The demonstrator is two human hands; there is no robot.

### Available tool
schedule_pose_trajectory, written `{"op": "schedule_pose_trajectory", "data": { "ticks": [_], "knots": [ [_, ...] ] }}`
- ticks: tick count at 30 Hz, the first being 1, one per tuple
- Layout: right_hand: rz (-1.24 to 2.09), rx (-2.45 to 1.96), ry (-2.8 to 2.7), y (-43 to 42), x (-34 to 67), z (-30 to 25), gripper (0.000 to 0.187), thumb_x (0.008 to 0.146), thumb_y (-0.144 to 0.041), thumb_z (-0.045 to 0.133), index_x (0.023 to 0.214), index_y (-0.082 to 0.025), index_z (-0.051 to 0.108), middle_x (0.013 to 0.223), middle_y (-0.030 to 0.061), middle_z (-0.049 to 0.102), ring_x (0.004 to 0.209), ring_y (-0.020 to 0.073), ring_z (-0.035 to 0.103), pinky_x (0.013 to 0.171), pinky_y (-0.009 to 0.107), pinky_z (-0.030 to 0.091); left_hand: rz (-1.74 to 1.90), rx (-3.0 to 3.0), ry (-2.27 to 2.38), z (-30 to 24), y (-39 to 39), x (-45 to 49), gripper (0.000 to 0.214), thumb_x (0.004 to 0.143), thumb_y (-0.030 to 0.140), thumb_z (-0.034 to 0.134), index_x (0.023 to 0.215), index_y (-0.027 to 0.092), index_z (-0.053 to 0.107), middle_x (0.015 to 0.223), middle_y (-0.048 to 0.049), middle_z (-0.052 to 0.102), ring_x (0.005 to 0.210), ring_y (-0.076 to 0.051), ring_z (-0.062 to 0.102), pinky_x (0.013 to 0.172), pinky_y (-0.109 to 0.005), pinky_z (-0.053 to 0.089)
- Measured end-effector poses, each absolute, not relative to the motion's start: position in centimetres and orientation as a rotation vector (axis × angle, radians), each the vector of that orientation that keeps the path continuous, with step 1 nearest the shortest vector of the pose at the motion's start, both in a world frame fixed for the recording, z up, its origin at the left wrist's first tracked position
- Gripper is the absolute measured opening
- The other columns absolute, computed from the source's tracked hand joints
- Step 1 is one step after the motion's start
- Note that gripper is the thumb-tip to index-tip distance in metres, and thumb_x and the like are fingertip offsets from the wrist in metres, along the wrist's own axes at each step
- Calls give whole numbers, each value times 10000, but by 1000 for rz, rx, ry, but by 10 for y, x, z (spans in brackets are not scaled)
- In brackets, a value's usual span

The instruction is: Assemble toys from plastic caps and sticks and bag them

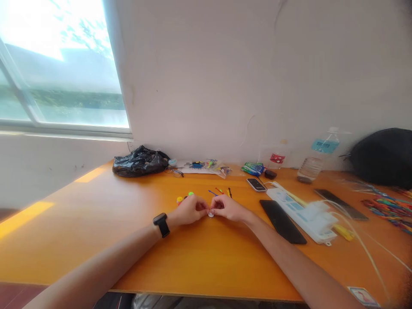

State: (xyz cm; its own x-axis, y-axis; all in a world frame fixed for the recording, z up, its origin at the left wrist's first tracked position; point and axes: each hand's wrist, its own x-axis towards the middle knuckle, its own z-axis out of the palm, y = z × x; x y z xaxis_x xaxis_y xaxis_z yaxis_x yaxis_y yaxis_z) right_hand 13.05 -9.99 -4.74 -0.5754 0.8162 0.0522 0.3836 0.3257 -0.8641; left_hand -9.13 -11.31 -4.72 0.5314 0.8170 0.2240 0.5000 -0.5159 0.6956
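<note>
Both my hands meet at the middle of the orange table (pixel 96 223). My left hand (pixel 190 210), with a black watch on its wrist, and my right hand (pixel 228 207) are closed in a pinch on a small white round piece (pixel 210 213) held between their fingertips just above the tabletop. Small yellow and green round pieces (pixel 184 198) lie just behind my left hand. A few thin coloured sticks (pixel 220 191) lie behind my right hand.
A black plastic bag (pixel 140 162) and glasses lie at the back. Right of my hands are a black phone (pixel 282 221), a white power strip (pixel 305 211) with cables, another phone (pixel 256 184), water bottles (pixel 317 161), a black bag (pixel 383 156) and coloured sticks (pixel 388 208).
</note>
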Motion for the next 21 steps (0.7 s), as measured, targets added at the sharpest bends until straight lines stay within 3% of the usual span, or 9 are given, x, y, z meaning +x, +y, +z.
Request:
{"op": "schedule_pose_trajectory", "data": {
  "ticks": [6, 10, 16, 21],
  "knots": [
    [1024, -1085, -2098, -110, 130, -53, 380, 807, -523, 765, 748, -175, 625, 708, 2, 634, 667, 151, 543, 628, 270, 399, 901, 2371, 1056, -54, -122, -86, 111, 869, 251, 638, 815, 198, 720, 786, -27, 736, 693, -163, 629, 638, -255, 443],
    [903, -1105, -1977, -127, 129, -60, 327, 878, -493, 701, 792, -182, 646, 741, 8, 619, 685, 161, 534, 657, 289, 408, 945, 2456, 1007, -54, -129, -82, 108, 852, 168, 620, 827, 213, 715, 868, -40, 747, 754, -187, 636, 710, -292, 457],
    [607, -1095, -1935, -139, 134, -45, 225, 948, -424, 628, 924, -208, 687, 916, 51, 703, 835, 206, 622, 748, 319, 466, 941, 2432, 1083, -46, -131, -82, 135, 823, 331, 756, 762, 217, 721, 750, -42, 729, 764, -216, 657, 735, -325, 453],
    [643, -1221, -1874, -135, 145, -31, 355, 983, -515, 558, 928, -198, 706, 848, 42, 710, 665, 171, 576, 596, 294, 410, 893, 2318, 1128, -46, -127, -81, 155, 772, 337, 791, 729, 206, 721, 703, -32, 710, 752, -213, 670, 663, -299, 450]
  ]
}}
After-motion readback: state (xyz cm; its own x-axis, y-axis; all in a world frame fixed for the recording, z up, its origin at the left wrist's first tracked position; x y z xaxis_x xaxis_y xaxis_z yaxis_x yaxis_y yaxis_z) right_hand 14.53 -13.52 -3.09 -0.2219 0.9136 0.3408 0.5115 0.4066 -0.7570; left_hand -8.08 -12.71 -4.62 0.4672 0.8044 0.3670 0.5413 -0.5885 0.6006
